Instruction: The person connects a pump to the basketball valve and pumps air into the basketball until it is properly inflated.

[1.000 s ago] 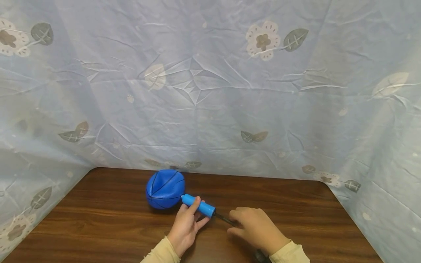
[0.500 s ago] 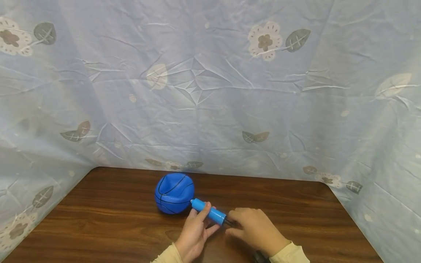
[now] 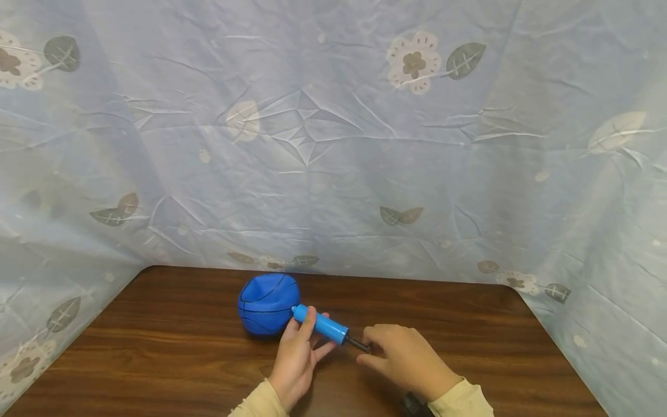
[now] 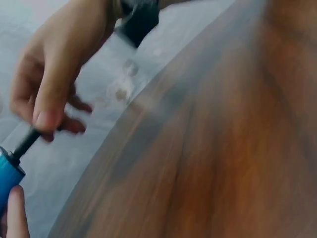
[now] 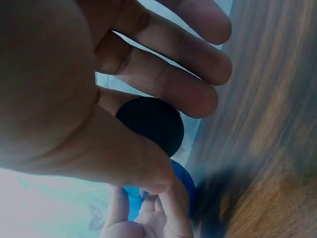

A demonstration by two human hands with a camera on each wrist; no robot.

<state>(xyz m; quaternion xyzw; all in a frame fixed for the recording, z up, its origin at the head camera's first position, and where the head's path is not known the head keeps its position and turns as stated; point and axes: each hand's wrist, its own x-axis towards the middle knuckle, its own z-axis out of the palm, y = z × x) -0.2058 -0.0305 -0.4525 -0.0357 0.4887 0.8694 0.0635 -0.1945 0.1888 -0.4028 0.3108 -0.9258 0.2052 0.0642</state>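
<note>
A blue ball (image 3: 267, 305) with black lines, dented on top, sits on the brown wooden table (image 3: 156, 347). Against its right side points the nozzle end of a blue hand pump (image 3: 322, 325). My left hand (image 3: 298, 356) grips the pump barrel, thumb on top. To the right, my right hand (image 3: 403, 358) pinches the pump's black handle (image 5: 151, 124) between thumb and index finger, the other fingers extended in the right wrist view. A length of dark rod (image 3: 358, 344) shows between barrel and right hand. In the left wrist view only the barrel's end (image 4: 9, 176) shows.
A pale blue curtain (image 3: 333, 145) with flowers and leaves hangs behind the table and along both sides. A black device (image 3: 414, 403) is at the right wrist, by the cream sleeve (image 3: 461, 399).
The pump barrel and ball first shifted right toward my right hand, shortening the exposed rod. Now they have moved back left, and more rod shows again. My right hand has stayed nearly in place.
</note>
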